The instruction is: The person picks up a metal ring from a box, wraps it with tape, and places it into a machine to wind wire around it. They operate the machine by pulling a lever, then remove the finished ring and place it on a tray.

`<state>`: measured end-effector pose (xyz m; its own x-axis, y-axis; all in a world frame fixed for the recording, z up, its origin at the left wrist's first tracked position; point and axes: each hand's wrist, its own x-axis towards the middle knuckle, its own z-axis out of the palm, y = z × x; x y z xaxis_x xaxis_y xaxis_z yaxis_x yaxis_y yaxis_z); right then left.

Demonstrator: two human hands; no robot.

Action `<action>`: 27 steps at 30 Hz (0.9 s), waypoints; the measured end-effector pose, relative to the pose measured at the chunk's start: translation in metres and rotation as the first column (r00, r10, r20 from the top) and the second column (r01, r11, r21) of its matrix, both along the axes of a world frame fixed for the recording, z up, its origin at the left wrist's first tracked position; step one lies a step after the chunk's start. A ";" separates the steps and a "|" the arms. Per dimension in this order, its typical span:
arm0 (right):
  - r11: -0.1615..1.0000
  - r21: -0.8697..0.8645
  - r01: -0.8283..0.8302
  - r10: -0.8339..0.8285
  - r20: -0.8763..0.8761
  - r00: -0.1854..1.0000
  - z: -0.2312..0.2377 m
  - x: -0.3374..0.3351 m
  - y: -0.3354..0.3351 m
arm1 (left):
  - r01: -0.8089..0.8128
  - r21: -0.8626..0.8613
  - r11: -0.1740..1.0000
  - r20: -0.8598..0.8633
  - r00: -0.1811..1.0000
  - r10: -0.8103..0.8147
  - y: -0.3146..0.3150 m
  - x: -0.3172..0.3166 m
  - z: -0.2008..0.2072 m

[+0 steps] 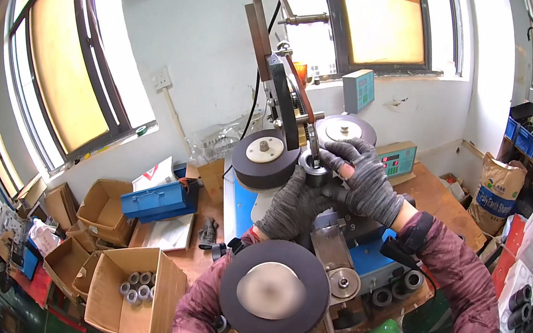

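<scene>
A short metal ring (313, 162) with a hollow centre sits under the upright arm of a bench machine, between two dark discs. My left hand (292, 205), in a dark grey knitted glove, presses its fingers against the ring's near left side. From the right, my right hand (366, 185) in a matching glove curls round the ring; a bare fingertip shows through the glove. Parts of both hands' fingers are hidden behind the ring and each other. Dark wheels flank the ring: the left disc (261, 178) and the farther right disc (364, 131).
A third dark disc (235, 316) stands close over my left forearm. Metal rings lie in a cardboard box (104, 288) at lower left; dark-lined rings (401, 287) rest right of the machine. A blue toolbox (159, 203), a control box (396, 159) and a paper sack (497, 190) surround the bench.
</scene>
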<state>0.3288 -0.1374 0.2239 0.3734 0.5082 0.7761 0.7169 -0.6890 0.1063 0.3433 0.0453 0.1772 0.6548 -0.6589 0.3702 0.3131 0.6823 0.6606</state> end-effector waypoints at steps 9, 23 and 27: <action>0.991 -0.112 0.071 -0.070 0.014 0.997 0.012 -0.001 -0.005 | -0.152 0.265 0.952 -0.006 0.987 0.159 0.051 -0.063 0.008; 0.996 -0.054 0.076 -0.073 0.045 0.996 0.012 0.011 -0.009 | -0.058 0.359 0.931 -0.599 0.751 0.278 -0.021 -0.325 -0.043; 0.998 -0.034 0.045 -0.045 0.006 0.999 0.005 0.014 -0.010 | -0.055 0.479 0.876 -0.441 0.847 0.295 0.018 -0.318 -0.053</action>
